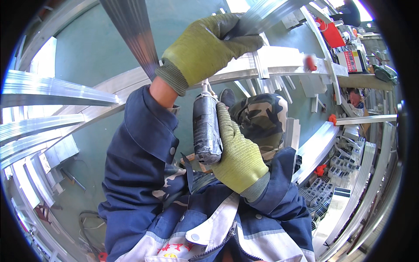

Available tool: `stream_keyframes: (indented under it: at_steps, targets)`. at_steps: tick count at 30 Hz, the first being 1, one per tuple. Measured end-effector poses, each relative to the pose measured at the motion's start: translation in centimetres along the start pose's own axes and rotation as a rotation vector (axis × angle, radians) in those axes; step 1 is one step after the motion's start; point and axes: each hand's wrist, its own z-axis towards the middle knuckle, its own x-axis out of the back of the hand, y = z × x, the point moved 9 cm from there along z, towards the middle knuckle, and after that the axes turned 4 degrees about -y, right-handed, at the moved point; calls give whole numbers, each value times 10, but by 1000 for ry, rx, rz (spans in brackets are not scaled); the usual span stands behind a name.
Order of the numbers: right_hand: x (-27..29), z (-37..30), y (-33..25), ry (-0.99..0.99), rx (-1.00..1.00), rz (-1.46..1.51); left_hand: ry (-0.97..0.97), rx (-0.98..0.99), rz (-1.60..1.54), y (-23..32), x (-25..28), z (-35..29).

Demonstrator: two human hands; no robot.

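Observation:
In my left hand (200, 48), gloved in yellow-green, is the end of a ribbed aluminium profile (266, 16). Thumb and fingers close round it from both sides, and the metal is blurred. Below that, my right hand (240, 161), in a matching glove, grips a dark, tape-wrapped handheld power tool (206, 126). Its body is a thick cylinder with a slim metal tip pointing away from me, under the left wrist. One right finger lies stretched along the tool's side; the other fingertips are hidden.
A pale metal beam (279, 61) crosses in front of me. Long aluminium profiles (56, 89) rest at left, and another dark bundle (133, 32) slants at the top. Cut profile pieces (323, 192) lie at lower right. A red box (330, 34) stands at far right.

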Motion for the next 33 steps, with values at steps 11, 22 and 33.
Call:
stream_keyframes:
  at_steps: [11,22,33]
  targets:
    - [14,-25,53,47,37,273,22,62,10,14,-1,-7]
    - [-67,53,177,-224,-114,613,228,3,275,33,7,-44]
    - [-119,73,223,-424,-173,838,267,128,350,-11,-102,-42]
